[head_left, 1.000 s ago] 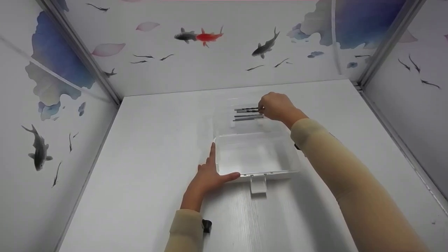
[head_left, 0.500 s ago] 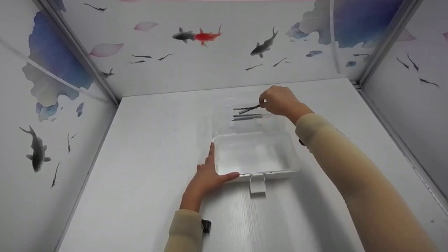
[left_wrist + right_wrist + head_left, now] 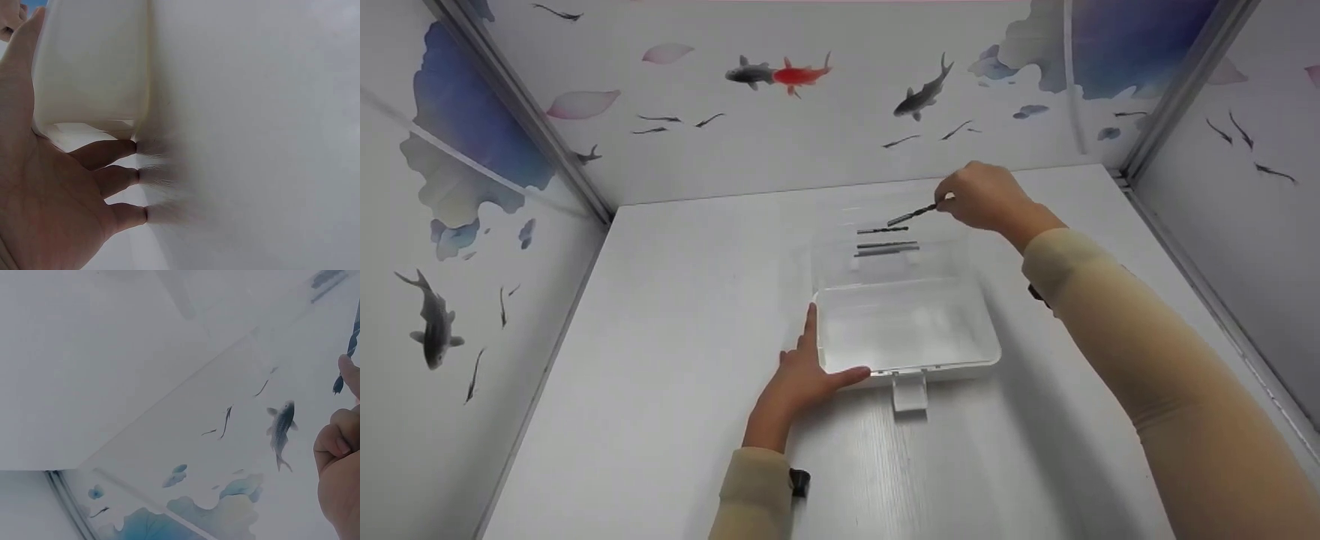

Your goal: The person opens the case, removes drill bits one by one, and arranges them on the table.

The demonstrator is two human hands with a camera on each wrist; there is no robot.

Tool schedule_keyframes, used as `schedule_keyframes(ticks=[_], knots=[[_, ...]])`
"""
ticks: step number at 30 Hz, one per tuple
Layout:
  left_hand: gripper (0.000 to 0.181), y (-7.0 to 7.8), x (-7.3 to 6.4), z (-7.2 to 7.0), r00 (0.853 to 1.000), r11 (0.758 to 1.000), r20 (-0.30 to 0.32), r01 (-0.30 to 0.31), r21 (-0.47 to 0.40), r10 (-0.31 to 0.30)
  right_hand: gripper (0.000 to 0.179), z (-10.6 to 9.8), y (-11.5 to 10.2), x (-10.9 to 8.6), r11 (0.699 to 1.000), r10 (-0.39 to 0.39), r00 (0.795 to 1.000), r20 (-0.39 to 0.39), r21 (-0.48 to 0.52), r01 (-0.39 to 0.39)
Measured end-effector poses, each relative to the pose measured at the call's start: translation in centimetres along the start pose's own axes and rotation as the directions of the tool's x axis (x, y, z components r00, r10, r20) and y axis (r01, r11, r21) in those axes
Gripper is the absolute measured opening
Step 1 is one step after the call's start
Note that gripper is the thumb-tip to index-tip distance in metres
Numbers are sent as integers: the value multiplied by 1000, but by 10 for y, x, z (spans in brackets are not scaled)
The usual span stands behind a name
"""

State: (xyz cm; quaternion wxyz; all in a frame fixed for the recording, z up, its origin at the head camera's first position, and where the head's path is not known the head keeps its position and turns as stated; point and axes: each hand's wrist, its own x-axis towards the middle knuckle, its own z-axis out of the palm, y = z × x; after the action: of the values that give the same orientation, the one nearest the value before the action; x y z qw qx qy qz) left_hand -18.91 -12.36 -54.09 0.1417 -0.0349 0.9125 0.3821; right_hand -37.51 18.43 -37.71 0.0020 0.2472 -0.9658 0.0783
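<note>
Nearest to the viewer, a person is wearing beige sleeves, and a small black object is sitting at the left wrist. A little farther, the left hand is spreading its straight fingers at the near left corner of a transparent box; it is touching the box, with the forefinger lying along the left side and the thumb lying along the front edge. A white clasp is sticking out from this same edge. The box is standing on a white table. Behind it, the clear lid is lying folded back, and three drill bits are resting on it, roughly parallel. Near the far right corner of the lid, the right hand is pinching a fourth bit between its fingertips; this one is tilting, its free end pointing down to the left. Farthest, a pale wall is showing painted fish.
</note>
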Motion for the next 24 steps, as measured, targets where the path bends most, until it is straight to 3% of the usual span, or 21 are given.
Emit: schedule_keyframes(ticks=[11,24], knots=[[141,3,-1,0,1000,1000,0,2,12,-2,20,-24,29,-20,999,45,999,24,-7,-45],[142,2,-2,0,1000,1000,1,5,-8,-5,17,-23,75,-50,994,93,995,-34,54,-91]])
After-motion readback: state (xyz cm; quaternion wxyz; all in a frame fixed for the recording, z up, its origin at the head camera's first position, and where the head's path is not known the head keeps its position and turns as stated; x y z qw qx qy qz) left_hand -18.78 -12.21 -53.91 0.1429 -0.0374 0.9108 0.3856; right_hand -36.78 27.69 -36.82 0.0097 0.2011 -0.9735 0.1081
